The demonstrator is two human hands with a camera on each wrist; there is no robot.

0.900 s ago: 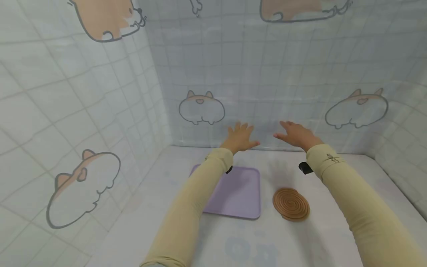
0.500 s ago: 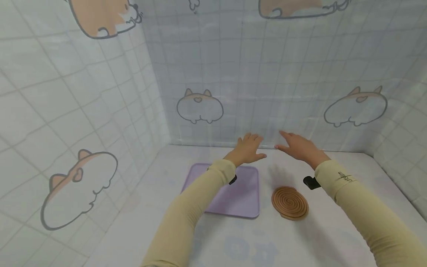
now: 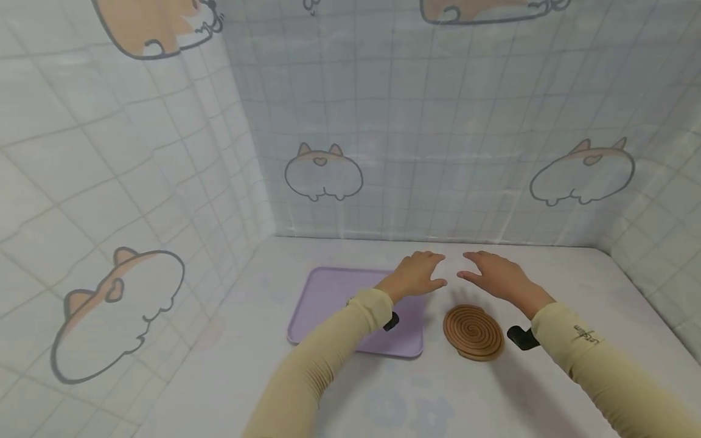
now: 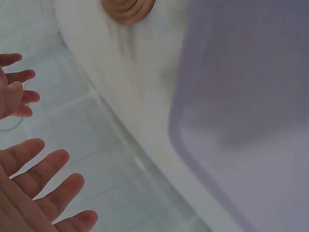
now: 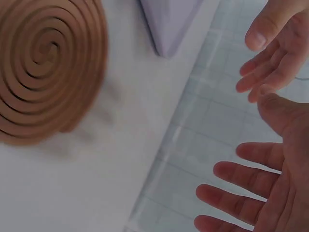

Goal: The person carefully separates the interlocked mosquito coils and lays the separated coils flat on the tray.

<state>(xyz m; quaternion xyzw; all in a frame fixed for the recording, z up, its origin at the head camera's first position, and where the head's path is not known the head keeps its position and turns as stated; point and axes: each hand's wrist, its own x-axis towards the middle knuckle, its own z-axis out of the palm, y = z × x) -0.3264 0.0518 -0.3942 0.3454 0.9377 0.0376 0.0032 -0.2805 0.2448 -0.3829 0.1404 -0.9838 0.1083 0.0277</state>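
My left hand point(image 3: 414, 275) hovers over the right back corner of a flat lavender tray point(image 3: 334, 292), fingers spread and nothing in them. Facing it, my right hand point(image 3: 501, 277) is held in the air above and behind a brown spiral coil point(image 3: 473, 333), which looks like a flat coiled mat or trivet. The coil lies on the white table just right of the tray. In the right wrist view the fingers point(image 5: 246, 176) are parted and hold nothing, with the coil point(image 5: 48, 72) apart from them. The left fingers point(image 4: 50, 166) are likewise apart in the left wrist view.
A white table point(image 3: 246, 377) carries the tray and coil. Tiled-pattern sheeting with cartoon dogs forms a back wall point(image 3: 438, 121) and side walls point(image 3: 126, 182) close around it. A black wrist device point(image 3: 524, 337) sits under the right cuff.
Both hands have come down and back toward me from near the back wall, their fingertips pointing more toward each other. The tray and coil stay in place on the table.
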